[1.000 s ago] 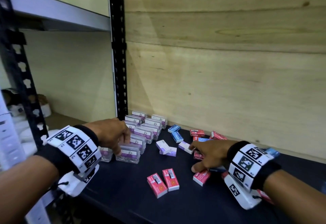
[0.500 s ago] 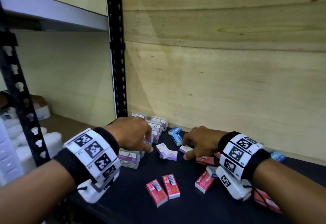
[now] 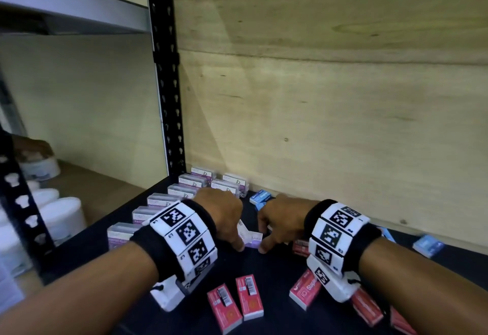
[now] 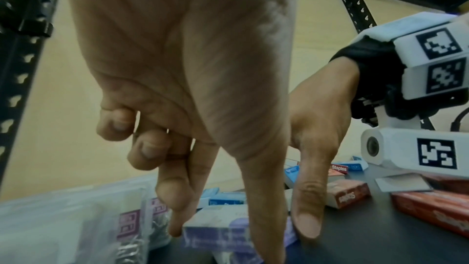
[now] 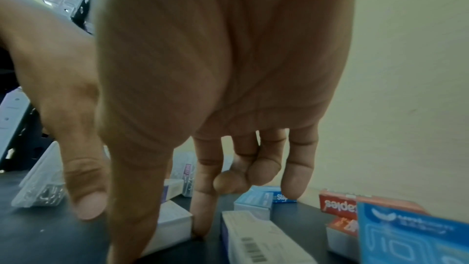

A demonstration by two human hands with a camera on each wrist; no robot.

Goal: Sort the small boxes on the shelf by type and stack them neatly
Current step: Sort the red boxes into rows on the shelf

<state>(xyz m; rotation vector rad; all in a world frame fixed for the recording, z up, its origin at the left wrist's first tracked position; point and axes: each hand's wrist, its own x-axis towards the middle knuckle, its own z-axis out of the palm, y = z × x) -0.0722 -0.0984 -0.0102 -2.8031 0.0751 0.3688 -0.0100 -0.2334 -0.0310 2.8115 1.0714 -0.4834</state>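
Small purple-and-white boxes (image 3: 250, 237) lie mid-shelf between my hands. My left hand (image 3: 236, 239) pinches one (image 4: 215, 234) between thumb and index finger. My right hand (image 3: 265, 239) pinches a white-and-purple box (image 5: 175, 226) the same way, its thumb (image 4: 307, 218) at the end of the left one. I cannot tell whether it is one box or two. Clear boxes with purple labels (image 3: 184, 192) stand in rows at back left. Blue boxes (image 3: 261, 197) lie behind my hands. Red boxes (image 3: 237, 303) lie near the front.
The dark shelf (image 3: 264, 268) ends at a plywood back wall (image 3: 317, 123) and a black upright post (image 3: 163, 97) at left. More red boxes (image 3: 303, 292) lie under my right wrist, a blue box (image 3: 427, 245) at far right. White tubs (image 3: 60, 218) stand on the neighbouring shelf.
My left hand left the clear boxes and moved right. My right hand moved left from the red boxes. Both now meet on the purple-and-white boxes.
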